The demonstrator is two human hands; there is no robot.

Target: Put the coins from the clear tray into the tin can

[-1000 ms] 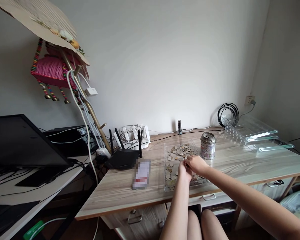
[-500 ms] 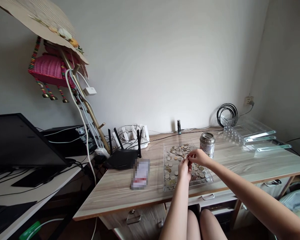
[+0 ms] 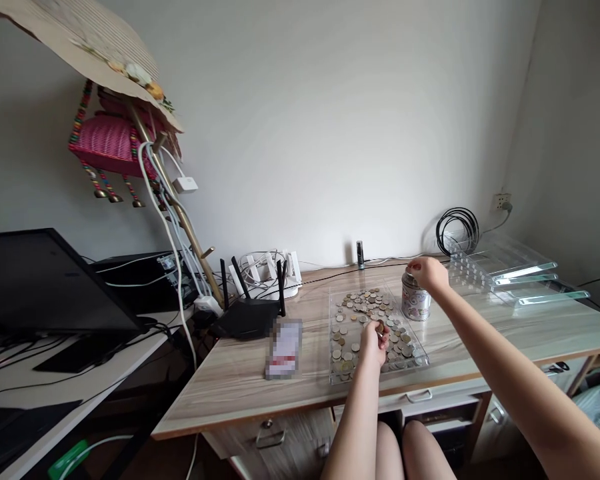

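Note:
My left hand (image 3: 375,343) is closed around several coins (image 3: 380,329), held just above a clear plastic tray (image 3: 331,380). Many silver and brassy coins (image 3: 371,297) lie spread in that tray. Over the lid of a round patterned tin (image 3: 416,300) is my right hand (image 3: 430,275), its thumb and fingers pinched together at the top. A coin seems to be in that pinch, mostly covered by the fingertips. The tin stands upright beside the tray's right side, and the right hand hides part of its lid.
A blurred phone-like rectangle (image 3: 284,350) lies left of the tray, near a black router (image 3: 245,319). Clear acrylic trays (image 3: 510,270) and a coiled black cable (image 3: 457,231) sit at the right. A small dark bottle (image 3: 360,255) stands by the wall.
My right hand has moved away from my left hand, to the right and up onto the tin's top. The left hand stays over the tray, with coins now showing in it.

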